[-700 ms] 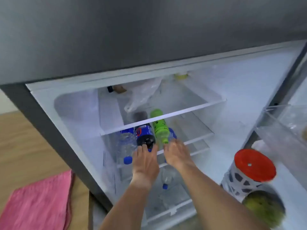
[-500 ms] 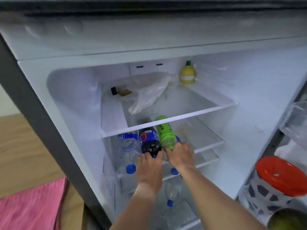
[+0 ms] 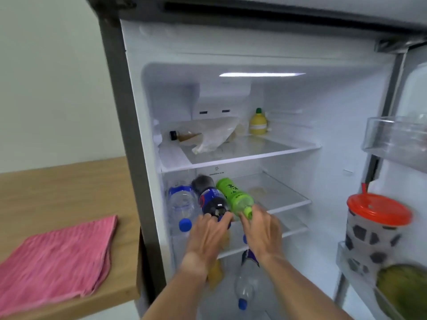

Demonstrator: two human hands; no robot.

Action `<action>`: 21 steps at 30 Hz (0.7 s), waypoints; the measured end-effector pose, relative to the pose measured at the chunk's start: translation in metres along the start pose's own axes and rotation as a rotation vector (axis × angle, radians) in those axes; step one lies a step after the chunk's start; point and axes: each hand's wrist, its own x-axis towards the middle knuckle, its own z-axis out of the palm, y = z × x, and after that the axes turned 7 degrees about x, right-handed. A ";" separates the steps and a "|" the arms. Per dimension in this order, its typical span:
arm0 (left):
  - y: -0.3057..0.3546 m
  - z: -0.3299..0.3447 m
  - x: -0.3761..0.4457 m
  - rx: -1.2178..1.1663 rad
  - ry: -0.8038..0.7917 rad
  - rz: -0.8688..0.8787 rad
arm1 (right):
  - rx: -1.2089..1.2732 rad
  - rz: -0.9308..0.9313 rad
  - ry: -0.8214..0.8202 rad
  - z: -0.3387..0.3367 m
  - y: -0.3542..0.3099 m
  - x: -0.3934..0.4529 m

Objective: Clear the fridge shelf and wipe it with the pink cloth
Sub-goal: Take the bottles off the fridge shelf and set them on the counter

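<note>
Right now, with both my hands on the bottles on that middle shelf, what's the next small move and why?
Probably draw both bottles straight out toward you. Your left hand is at the neck of the dark cola bottle and your right hand at the cap end of the green bottle; both lie on the middle shelf, necks forward. The pink cloth waits folded on the wooden counter.

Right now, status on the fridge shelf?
Left hand on dark soda bottle, right hand on green bottle. Clear bottle remains. Pink cloth unused.

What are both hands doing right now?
Left hand: closed on the dark soda bottle.
Right hand: closed on the green bottle.
</note>
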 end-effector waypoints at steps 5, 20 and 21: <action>-0.008 -0.041 -0.015 0.063 0.124 0.131 | 0.150 -0.055 -0.008 -0.046 -0.009 -0.007; -0.016 -0.161 -0.029 -0.346 0.371 -0.391 | 0.266 -0.101 -0.097 -0.135 -0.074 -0.006; -0.018 -0.173 -0.030 -0.375 0.368 -0.420 | 0.237 -0.092 -0.107 -0.139 -0.080 -0.006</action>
